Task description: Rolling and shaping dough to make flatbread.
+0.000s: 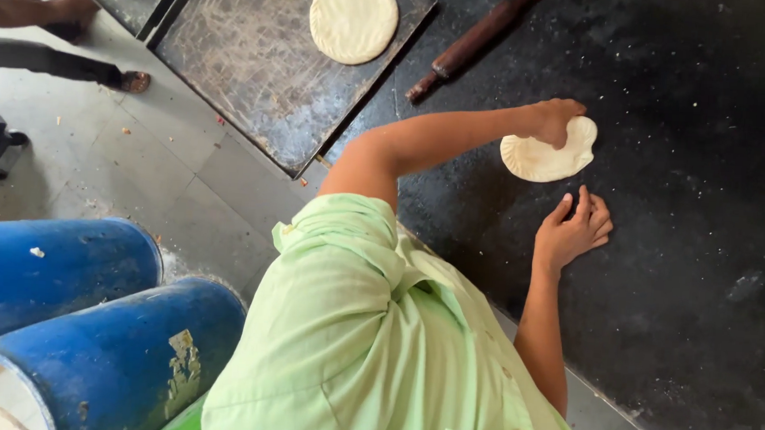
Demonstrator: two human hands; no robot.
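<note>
1. At far left, two blue drums (118,349) lie by your hip on the grey floor (173,167). Another person's sandalled foot (132,80) stands beyond them, well apart from you.
2. Further along, two dark trays (242,56) sit side by side at the counter's end. Each carries one flat round (353,17), probably parked there to keep the worktop free.
3. Next, a brown pin (477,39) rests on the black counter (710,217). It lies on a slant, lower left to upper right, near the tray corner and apart from both your hands.
4. Your left hand (555,119) reaches out at full arm's length. Its fingers are curled and closed on the upper rim of the dough (545,159), so the grip looks pinched onto that edge.
5. That dough lies flat on the counter, straight ahead of you. It is slightly oval, with its long axis running lower left to upper right and the wider end toward your left hand.
6. Your right hand (575,228) lies palm down on the bare counter just below the dough, not touching it. The fingers are spread loosely and hold nothing, likely bracing your lean.
</note>
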